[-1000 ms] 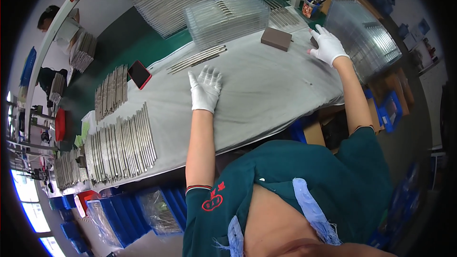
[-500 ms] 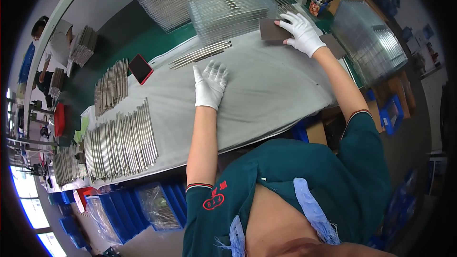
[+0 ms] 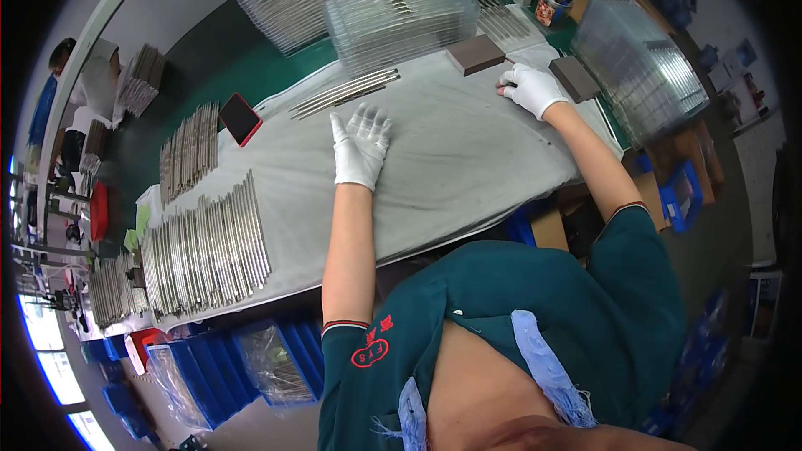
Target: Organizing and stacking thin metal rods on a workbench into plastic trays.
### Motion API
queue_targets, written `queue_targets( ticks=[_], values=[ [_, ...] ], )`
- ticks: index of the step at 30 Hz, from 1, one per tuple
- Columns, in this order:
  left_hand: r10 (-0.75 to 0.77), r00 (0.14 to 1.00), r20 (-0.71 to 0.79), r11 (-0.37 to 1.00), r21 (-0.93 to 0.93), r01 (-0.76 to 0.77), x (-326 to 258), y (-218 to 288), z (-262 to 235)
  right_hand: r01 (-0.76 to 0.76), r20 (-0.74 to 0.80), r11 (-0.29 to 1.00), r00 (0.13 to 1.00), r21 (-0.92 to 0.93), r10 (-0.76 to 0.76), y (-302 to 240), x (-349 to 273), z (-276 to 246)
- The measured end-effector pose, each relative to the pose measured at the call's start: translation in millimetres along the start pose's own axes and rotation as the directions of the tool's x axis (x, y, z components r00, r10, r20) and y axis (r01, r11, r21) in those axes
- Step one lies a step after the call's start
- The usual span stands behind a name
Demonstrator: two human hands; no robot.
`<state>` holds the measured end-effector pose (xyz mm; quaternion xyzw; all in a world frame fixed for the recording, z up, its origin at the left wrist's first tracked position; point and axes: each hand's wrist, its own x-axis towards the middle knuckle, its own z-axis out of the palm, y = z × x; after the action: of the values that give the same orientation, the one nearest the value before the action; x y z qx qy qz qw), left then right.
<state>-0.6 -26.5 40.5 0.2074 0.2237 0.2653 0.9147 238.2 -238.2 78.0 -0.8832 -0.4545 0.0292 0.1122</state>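
My left hand, in a white glove with bare fingertips, is open with the palm up and fingers apart over the grey cloth. Just beyond it lies a small group of thin metal rods, which it does not hold. My right hand, gloved alike, is at the right of the cloth with its fingers loosely bent and nothing visible in them. A brown rectangular block lies beyond its fingertips, apart from them. A second brown block sits to the right of that hand.
Rows of metal rods cover the left of the cloth, near a red-edged phone. Clear plastic trays are stacked behind, others at the right. A pen cup stands at the back. A person is far left.
My right hand has come off the brown block and drawn back toward me. The block now lies on the cloth, turned a little. My left hand is nearly unchanged.
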Motion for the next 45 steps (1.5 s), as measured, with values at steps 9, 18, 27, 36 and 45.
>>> queue_targets(
  ticks=[9, 18, 27, 36, 45],
  values=[
    [-0.003, 1.000, -0.017, 1.000, -0.013, 0.003, 1, 1, 0, 0.110, -0.128, 0.994, 0.986, -0.005, -0.110, -40, 20, 10],
    [0.001, 1.000, 0.010, 1.000, -0.009, -0.001, 0, -1, 0, 0.174, -0.019, 0.983, 0.984, -0.050, -0.175, -77, 56, 32],
    [-0.009, 1.000, 0.029, 1.000, -0.014, 0.010, 4, 0, -3, 0.230, 0.120, 0.973, 0.966, 0.003, -0.229, -73, 18, 2],
    [0.014, 0.999, 0.032, 1.000, 0.027, -0.015, 1, 0, 3, -0.072, 0.738, 0.817, 0.480, 0.572, -0.475, -35, -104, -84],
    [-0.107, 0.994, 0.008, 0.969, 0.223, 0.102, -55, -64, 21, -0.225, 0.240, 0.085, 0.879, 0.971, -0.412, -34, -21, -16]
  ],
)
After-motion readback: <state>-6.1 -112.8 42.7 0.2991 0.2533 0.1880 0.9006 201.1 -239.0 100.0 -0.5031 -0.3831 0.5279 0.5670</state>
